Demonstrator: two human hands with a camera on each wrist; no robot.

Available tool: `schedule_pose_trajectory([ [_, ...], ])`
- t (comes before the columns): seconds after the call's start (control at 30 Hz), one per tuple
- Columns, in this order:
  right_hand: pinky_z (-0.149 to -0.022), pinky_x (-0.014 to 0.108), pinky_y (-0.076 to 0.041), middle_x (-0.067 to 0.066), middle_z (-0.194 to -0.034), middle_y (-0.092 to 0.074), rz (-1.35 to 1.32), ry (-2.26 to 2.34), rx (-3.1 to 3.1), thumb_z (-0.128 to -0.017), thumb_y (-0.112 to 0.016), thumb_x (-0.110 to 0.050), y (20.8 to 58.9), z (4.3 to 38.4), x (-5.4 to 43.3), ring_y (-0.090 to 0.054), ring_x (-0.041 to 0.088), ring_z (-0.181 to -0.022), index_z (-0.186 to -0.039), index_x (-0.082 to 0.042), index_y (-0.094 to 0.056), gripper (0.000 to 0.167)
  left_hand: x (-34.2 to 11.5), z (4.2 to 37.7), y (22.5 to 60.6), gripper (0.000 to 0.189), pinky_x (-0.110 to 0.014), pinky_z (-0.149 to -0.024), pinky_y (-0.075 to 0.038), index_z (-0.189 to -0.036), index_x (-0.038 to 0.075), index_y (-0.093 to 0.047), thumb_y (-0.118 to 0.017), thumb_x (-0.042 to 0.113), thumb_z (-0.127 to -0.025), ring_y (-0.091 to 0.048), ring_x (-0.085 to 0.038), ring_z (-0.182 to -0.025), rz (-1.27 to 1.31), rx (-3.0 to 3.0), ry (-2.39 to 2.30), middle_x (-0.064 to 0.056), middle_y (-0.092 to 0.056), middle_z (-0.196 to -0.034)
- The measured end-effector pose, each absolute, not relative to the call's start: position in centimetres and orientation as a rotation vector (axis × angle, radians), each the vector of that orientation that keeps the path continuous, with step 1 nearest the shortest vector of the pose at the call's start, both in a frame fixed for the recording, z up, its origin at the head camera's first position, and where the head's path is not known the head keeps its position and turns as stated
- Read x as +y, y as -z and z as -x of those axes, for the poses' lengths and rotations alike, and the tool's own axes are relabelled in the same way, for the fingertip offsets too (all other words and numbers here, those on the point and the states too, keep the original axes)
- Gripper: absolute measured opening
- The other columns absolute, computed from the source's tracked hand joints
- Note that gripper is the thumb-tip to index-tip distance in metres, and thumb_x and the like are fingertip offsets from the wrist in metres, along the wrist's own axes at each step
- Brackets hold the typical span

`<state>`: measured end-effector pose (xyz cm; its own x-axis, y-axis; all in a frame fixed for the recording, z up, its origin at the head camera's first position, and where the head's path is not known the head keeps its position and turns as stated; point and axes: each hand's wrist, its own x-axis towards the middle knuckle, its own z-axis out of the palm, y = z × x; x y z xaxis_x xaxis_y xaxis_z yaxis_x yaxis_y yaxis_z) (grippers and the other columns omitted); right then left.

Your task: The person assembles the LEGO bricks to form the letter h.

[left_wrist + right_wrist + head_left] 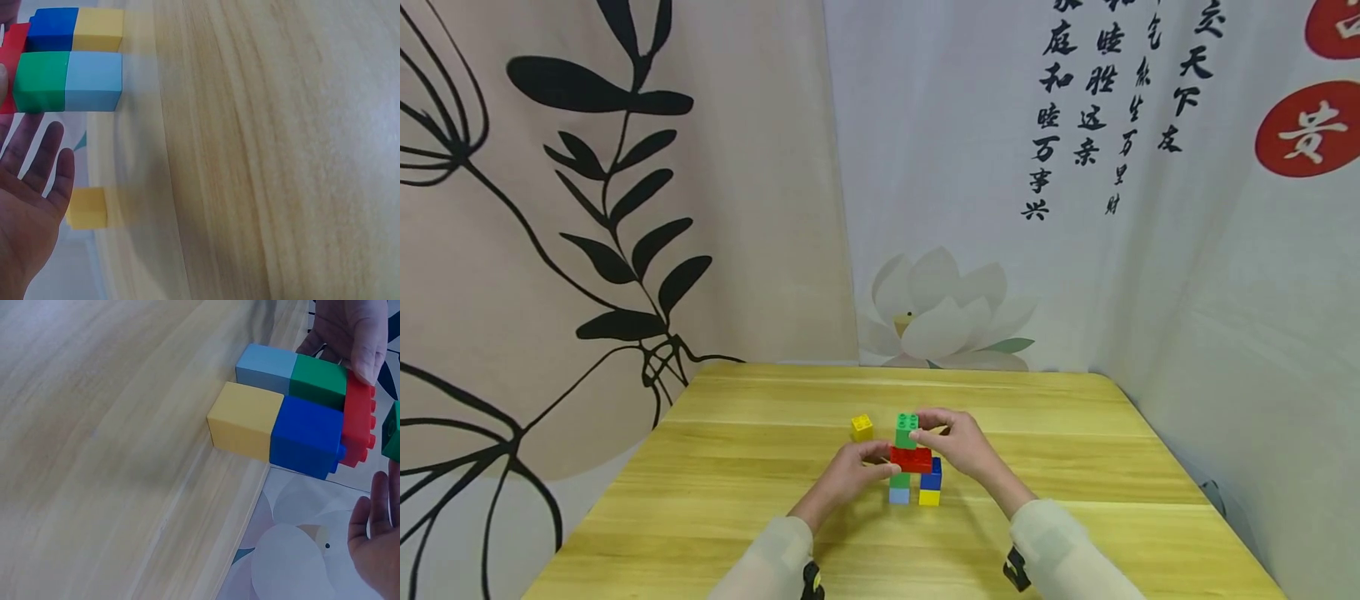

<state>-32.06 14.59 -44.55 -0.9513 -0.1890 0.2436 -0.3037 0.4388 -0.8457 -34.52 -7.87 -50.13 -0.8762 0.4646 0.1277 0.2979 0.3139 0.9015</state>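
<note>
A small bridge of toy building bricks stands on the table. One leg is a green brick (899,481) on a light blue brick (898,497), the other a blue brick (931,477) on a yellow brick (928,498). A long red brick (912,460) spans both, its right end short of the blue brick's edge. My left hand (853,471) pinches the red brick's left end, thumb in front. Above it, my right hand (961,444) pinches a second green brick (907,430); in the right wrist view this brick (392,434) is apart from the red studs.
A loose yellow brick (861,428) sits on the wooden table (737,475), behind and left of the bridge. Printed curtains (775,208) hang beyond the table's far edge.
</note>
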Motion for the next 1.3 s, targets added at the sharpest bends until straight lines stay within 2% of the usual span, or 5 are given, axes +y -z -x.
schedule_pose_trajectory([
  [0.2,-0.08,0.034,-0.052,0.0,-0.105,-0.069,-0.464,-1.551,-2.568,-0.09,-0.074,-0.031,44.9,31.8,14.5,-0.061,0.02,-0.093,-0.119,-0.011,-0.071,0.035,-7.7,34.3,50.0,0.029,-0.049,-0.089,-0.049,-0.117,0.013,-0.072,-0.072,0.027,-0.093,-0.06,-0.024,-0.102,-0.697,2.425,-1.622,-0.001,-0.07,-0.107],
  [0.57,-0.075,0.03,-0.054,0.002,-0.107,-0.067,-0.531,-1.478,-2.628,-0.091,-0.073,-0.032,45.5,31.9,14.4,-0.061,0.025,-0.094,-0.119,-0.011,-0.07,0.035,-8.0,34.7,50.4,0.036,-0.04,-0.087,-0.05,-0.118,0.015,-0.072,-0.073,0.038,-0.091,-0.059,-0.02,-0.101,-0.697,2.416,-1.598,0.003,-0.069,-0.107],
  [1.17,-0.074,0.033,-0.051,0.0,-0.105,-0.068,-0.487,-1.463,-2.654,-0.089,-0.075,-0.038,45.8,32.1,14.0,-0.06,0.027,-0.095,-0.121,-0.012,-0.07,0.041,-7.8,34.6,50.5,0.034,-0.043,-0.088,-0.05,-0.118,0.016,-0.072,-0.073,0.036,-0.091,-0.059,-0.019,-0.101,-0.682,2.415,-1.593,0.003,-0.069,-0.106],
  [1.3,-0.077,0.036,-0.051,0.001,-0.108,-0.068,-0.472,-1.429,-2.678,-0.09,-0.074,-0.037,45.7,32.1,13.9,-0.06,0.026,-0.096,-0.124,-0.011,-0.069,0.042,-7.8,34.6,50.4,0.033,-0.043,-0.088,-0.05,-0.118,0.016,-0.072,-0.073,0.036,-0.091,-0.059,-0.019,-0.101,-0.692,2.413,-1.597,0.003,-0.069,-0.106],
])
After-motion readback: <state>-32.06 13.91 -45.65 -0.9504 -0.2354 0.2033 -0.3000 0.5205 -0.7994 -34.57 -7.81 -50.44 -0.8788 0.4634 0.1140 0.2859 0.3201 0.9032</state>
